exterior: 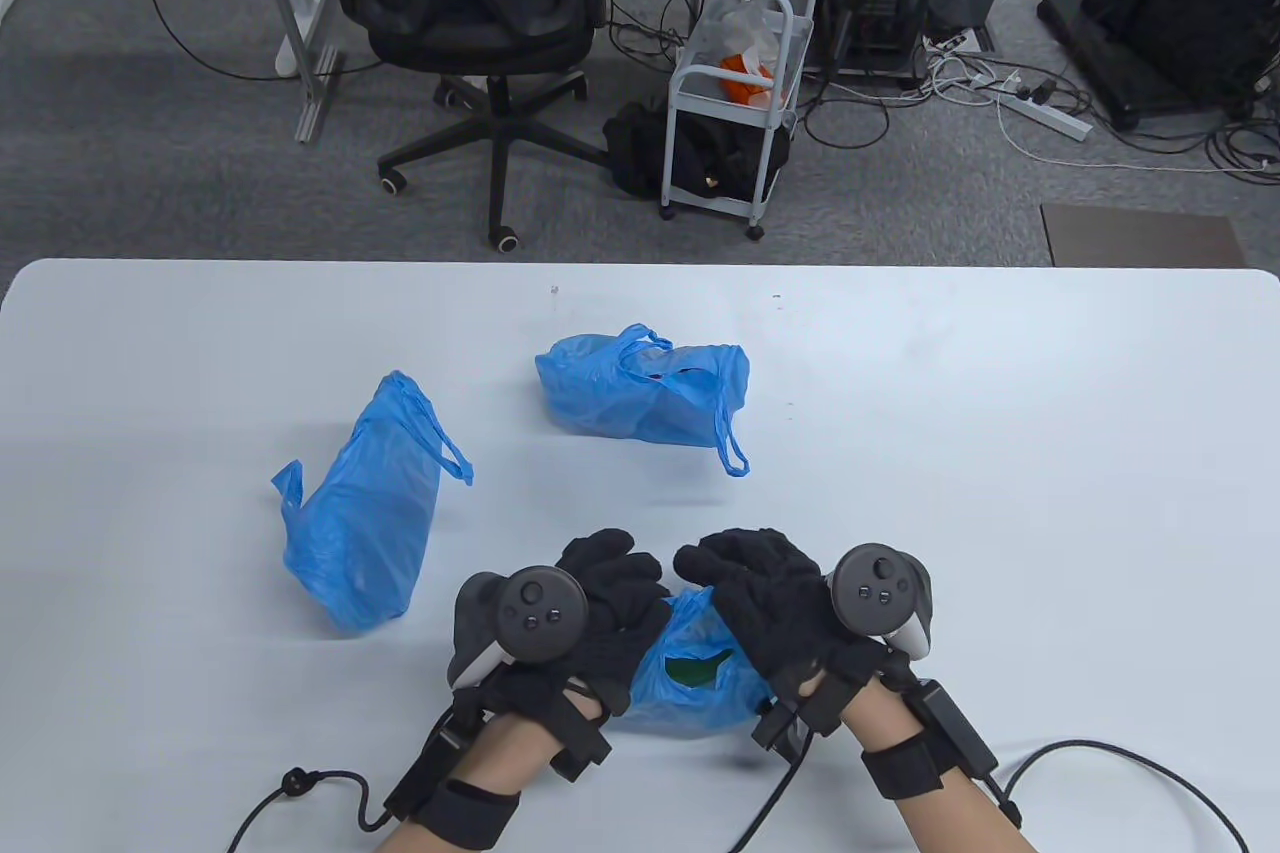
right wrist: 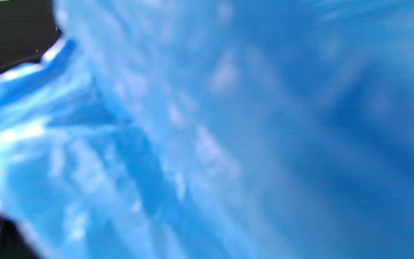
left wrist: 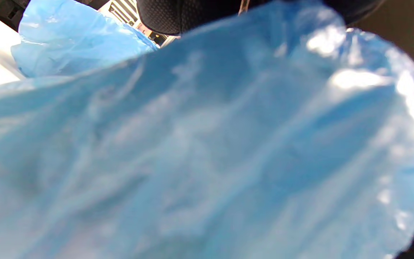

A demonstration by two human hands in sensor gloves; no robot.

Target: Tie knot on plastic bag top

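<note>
A blue plastic bag (exterior: 690,673) with something green inside sits near the table's front edge, in the middle. My left hand (exterior: 612,565) and my right hand (exterior: 728,561), both in black gloves, close over its top from either side, fingers curled down onto the plastic. The bag's top and my fingertips are hidden under the hands. Blurred blue plastic fills the left wrist view (left wrist: 207,144) and the right wrist view (right wrist: 228,126). A piece of black glove (left wrist: 178,14) shows at the top of the left wrist view.
Two more blue bags lie on the white table (exterior: 1000,443): one at the left (exterior: 360,513), one farther back in the middle (exterior: 640,388), its handles loose. Black cables (exterior: 1100,753) trail along the front edge. An office chair and a cart stand beyond the table.
</note>
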